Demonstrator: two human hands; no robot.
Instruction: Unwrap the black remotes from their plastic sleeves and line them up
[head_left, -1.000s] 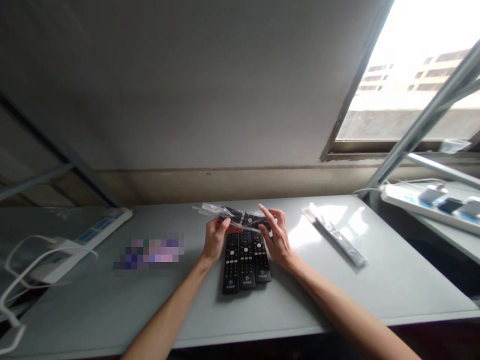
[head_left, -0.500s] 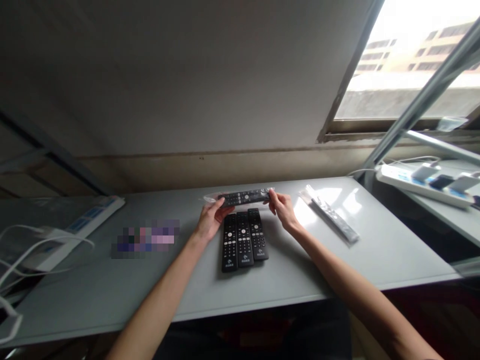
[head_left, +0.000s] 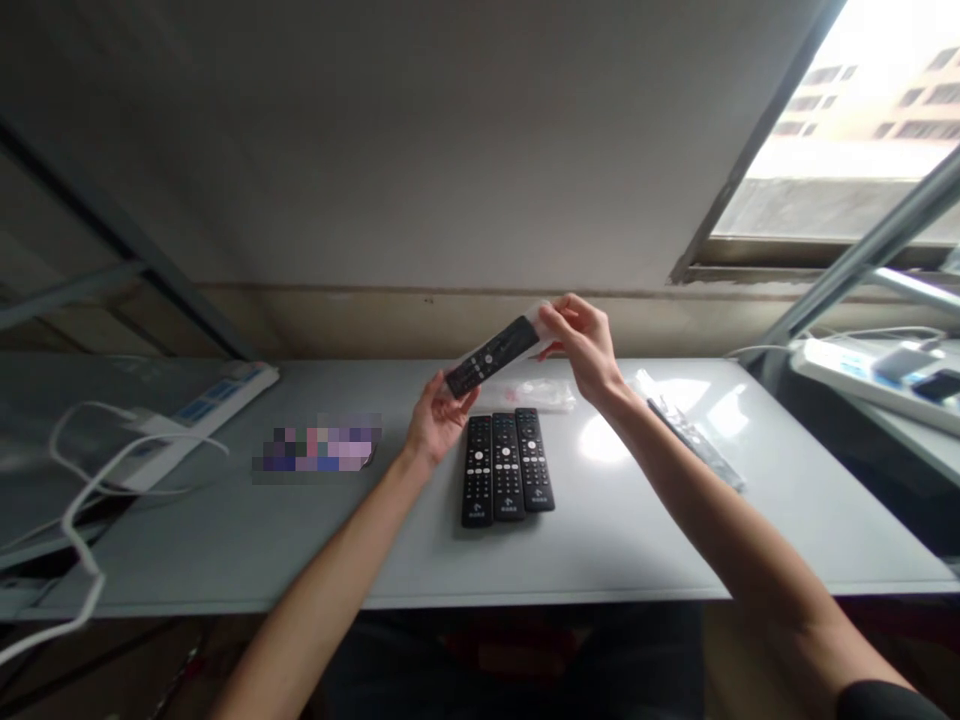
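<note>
A black remote control (head_left: 495, 354) in a clear plastic bag is held up over the table, slanting with its right end higher. My left hand (head_left: 438, 420) grips its lower left end. At the upper right end, my right hand (head_left: 585, 340) pinches the bag. Below lie three bare black remotes side by side: a left one (head_left: 477, 472), a middle one (head_left: 507, 468) and a right one (head_left: 535, 460). Behind them, a clear plastic bag (head_left: 544, 394) rests on the table. Another bagged remote (head_left: 697, 440) lies to the right, partly hidden by my right forearm.
The grey table (head_left: 405, 560) meets a wall at the back. On its left are a white power strip (head_left: 202, 410) with cables and a blurred purple item (head_left: 319, 450). Another power strip (head_left: 847, 365) lies beyond the right edge, near a metal frame post (head_left: 832, 285).
The bagged remote has gone from nearly level to slanted, as my right hand rose with its end. The bag behind the bare remotes now shows. The whole view has shifted slightly.
</note>
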